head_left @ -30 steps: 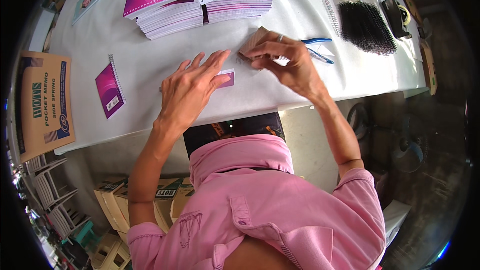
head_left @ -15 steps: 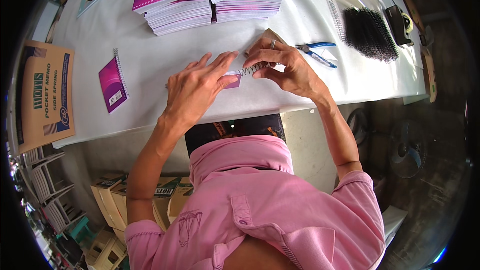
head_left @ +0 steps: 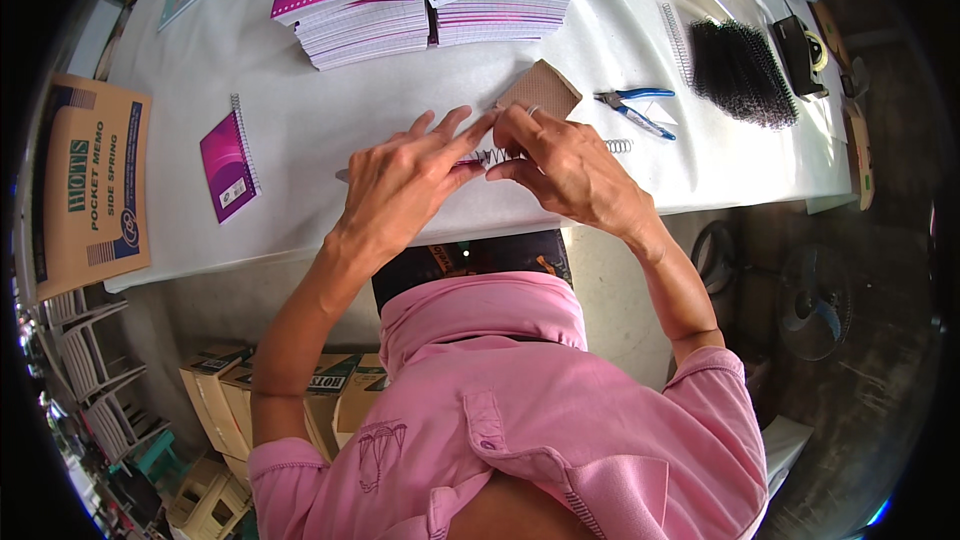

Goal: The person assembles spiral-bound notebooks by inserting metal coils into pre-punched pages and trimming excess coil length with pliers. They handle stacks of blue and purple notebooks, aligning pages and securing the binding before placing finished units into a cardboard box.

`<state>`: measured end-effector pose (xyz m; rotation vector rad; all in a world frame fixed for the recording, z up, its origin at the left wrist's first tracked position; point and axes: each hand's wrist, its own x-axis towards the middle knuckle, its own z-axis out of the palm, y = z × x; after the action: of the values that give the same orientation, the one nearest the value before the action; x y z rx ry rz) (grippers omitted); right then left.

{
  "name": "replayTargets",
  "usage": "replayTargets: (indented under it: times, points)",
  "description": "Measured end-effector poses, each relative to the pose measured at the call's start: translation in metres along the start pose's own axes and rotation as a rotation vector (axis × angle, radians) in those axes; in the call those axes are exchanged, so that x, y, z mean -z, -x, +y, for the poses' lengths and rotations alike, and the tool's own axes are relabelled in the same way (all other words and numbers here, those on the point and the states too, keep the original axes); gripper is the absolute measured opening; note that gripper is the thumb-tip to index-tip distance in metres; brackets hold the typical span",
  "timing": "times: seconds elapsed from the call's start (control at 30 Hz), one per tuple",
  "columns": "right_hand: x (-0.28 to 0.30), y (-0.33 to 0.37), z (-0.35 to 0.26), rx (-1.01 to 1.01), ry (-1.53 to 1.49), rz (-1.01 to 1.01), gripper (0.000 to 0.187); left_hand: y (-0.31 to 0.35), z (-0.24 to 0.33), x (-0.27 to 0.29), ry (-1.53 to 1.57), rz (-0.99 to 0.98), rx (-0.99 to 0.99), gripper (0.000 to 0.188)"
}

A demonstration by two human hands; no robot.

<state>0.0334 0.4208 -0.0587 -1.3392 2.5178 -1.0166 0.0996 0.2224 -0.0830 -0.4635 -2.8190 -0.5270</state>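
Observation:
Near the table's front edge, my left hand (head_left: 400,178) keeps a small purple notebook (head_left: 466,162) between thumb and fingers, covering most of it. My right hand (head_left: 572,162) pinches a dark wire spiral (head_left: 494,155) at the notebook's edge. Part of the spiral shows between the two hands, and its free end sticks out beyond the right hand. How far the wire runs through the notebook's holes is hidden by my fingers. A brown cardboard piece (head_left: 543,90) lies just behind the right hand.
Blue-handled pliers (head_left: 640,112) and a heap of black wire spirals (head_left: 742,72) lie to the right, near a tape dispenser (head_left: 800,55). Stacked punched notebooks (head_left: 365,35) stand at the back. A spiral-bound purple notebook (head_left: 230,165) and a cardboard box (head_left: 95,185) are left.
My right hand has turned and come down around the spiral, closer to my left fingers. The cardboard piece and the spiral's far end are now uncovered.

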Motion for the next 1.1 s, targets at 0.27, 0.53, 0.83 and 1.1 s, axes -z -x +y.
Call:
replayTargets:
  times: [0.27,0.53,0.83,1.1]
  points:
    - [0.003,0.002,0.063,-0.192,0.373,-0.020,0.058,0.012,0.003,0.018,0.109,-0.236,-0.121,0.044]
    - [0.040,-0.017,0.041,-0.002,-0.649,-0.424,0.044,0.026,-0.012,0.012,-0.116,-0.058,-0.022,0.077]
    - [0.024,-0.043,0.046,-0.011,-0.504,-0.579,0.045,0.017,-0.013,0.020,-0.073,-0.147,0.075,0.078]
    - [0.021,-0.049,0.046,-0.065,-0.516,-0.559,0.048,0.011,-0.013,0.029,-0.118,-0.268,0.153,0.081]
